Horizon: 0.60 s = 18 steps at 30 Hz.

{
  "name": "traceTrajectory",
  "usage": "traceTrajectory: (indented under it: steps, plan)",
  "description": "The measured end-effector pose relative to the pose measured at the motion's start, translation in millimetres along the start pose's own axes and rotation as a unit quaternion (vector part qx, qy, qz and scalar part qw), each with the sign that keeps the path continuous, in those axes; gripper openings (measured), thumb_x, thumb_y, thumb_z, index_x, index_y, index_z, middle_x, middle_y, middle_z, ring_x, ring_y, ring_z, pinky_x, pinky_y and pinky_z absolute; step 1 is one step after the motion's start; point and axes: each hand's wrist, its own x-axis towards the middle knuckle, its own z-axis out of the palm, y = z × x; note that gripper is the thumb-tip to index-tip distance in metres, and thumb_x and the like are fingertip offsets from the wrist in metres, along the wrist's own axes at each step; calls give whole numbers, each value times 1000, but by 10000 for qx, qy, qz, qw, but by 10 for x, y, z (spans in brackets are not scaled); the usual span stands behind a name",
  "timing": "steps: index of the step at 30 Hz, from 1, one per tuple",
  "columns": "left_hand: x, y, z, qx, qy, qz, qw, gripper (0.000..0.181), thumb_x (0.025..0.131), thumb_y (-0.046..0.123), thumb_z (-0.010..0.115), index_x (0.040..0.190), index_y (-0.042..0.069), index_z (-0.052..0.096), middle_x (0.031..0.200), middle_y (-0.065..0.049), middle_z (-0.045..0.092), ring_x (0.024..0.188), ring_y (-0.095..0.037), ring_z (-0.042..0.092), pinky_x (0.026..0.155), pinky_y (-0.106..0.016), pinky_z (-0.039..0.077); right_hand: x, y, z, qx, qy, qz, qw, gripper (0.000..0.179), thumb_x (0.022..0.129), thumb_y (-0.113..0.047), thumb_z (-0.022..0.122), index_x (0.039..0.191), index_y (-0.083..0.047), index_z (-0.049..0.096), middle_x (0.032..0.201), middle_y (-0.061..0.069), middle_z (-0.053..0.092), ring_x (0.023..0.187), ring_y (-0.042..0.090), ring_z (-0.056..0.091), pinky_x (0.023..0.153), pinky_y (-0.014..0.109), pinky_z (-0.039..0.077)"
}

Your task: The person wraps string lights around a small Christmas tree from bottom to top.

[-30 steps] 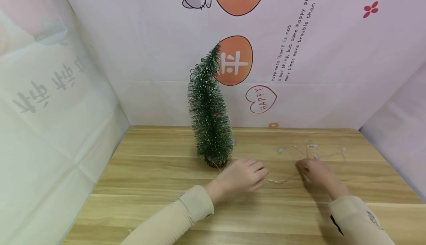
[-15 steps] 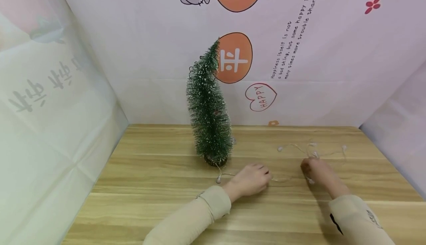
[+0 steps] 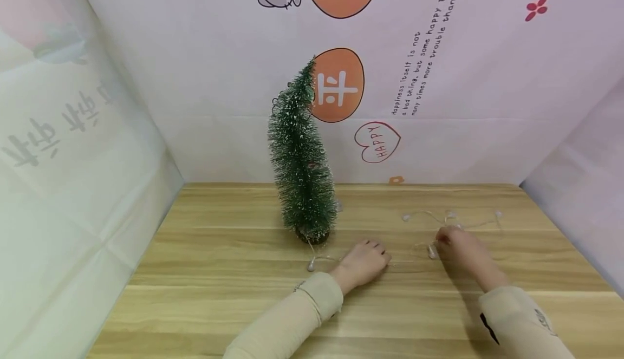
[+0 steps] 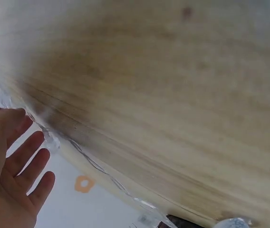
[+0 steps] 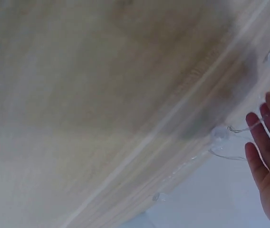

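A string of fairy lights (image 3: 311,265) with clear drop-shaped bulbs runs from the foot of a small green artificial Christmas tree (image 3: 301,153) across to the right. My left hand (image 3: 364,262) pinches its wire between thumb and forefinger, close over the tabletop, the other fingers spread in the left wrist view, where a bulb (image 4: 52,141) hangs beside them. Further right, my right hand (image 3: 465,248) pinches another stretch of it by thumb and forefinger. One bulb (image 5: 219,134) lies near those fingertips in the right wrist view. The tree stands upright, with frosted tips.
The wood-grain table (image 3: 205,294) meets a printed cloth backdrop (image 3: 234,148) behind and cloth at both sides. Loose bulbs (image 3: 405,217) and thin wire lie spread beyond my right hand. The tree's dark round base (image 3: 312,236) sits left of my left hand.
My left hand has slid rightward along the wire from beside the tree base, uncovering a bulb there. My right hand has stayed nearly in place; the bulb beside it has shifted left.
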Motion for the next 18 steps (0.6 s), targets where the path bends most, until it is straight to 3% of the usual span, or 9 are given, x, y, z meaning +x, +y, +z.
traceTrajectory:
  steps: [5, 10, 18]
  plan:
    - [20, -26, 21, -16, -4, -72, 10000, 22, 99, 30, 49, 116, 33, 64, 116, 14, 66, 113, -5, 58, 99, -22, 46, 40, -27, -97, 287, 353, -114, 9989, 7, 86, 2, 61, 91, 6, 65, 85, 17, 63, 77, 30, 63, 67, 43, 55]
    - [13, -21, 16, -27, -78, -247, 9997, 25, 101, 29, 45, 120, 28, 62, 117, 12, 65, 112, -6, 59, 96, -22, 48, 68, -87, -233, 329, 736, -188, 9966, 6, 87, 3, 61, 91, 6, 64, 83, 18, 62, 75, 29, 61, 65, 42, 54]
    - [-1, -36, 46, -32, -73, -661, 9978, 26, 97, 18, 53, 120, 24, 62, 119, 10, 63, 110, -7, 58, 94, -21, 49, 104, -181, -417, 237, 1309, -324, 9906, 9, 87, 0, 63, 95, 3, 65, 83, 14, 63, 71, 28, 62, 57, 38, 51]
